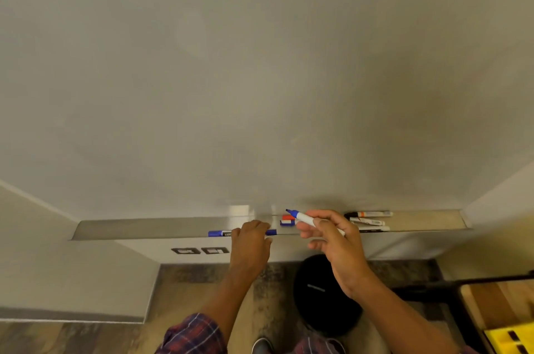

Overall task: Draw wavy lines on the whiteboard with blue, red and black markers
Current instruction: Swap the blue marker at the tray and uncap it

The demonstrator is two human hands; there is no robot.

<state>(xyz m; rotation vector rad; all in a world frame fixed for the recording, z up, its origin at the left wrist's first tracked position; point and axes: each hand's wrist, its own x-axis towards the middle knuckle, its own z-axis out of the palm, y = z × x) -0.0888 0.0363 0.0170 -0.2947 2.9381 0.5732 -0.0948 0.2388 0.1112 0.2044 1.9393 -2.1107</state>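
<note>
The person wears a red-and-blue plaid sleeve (193,335) rolled above 2 bare forearms.

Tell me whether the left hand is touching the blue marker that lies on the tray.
Touching. The head view shows the left hand resting on top of the blue marker on the tray, its fingers covering the marker's middle so that only the ends show on either side.

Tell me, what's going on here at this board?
A person stands at a blank whiteboard; no lines are on it yet. The right hand holds an uncapped blue marker, tip up toward the board. The left hand rests on the marker tray, over a second blue marker lying there. More markers and an eraser sit further right on the tray.
</note>
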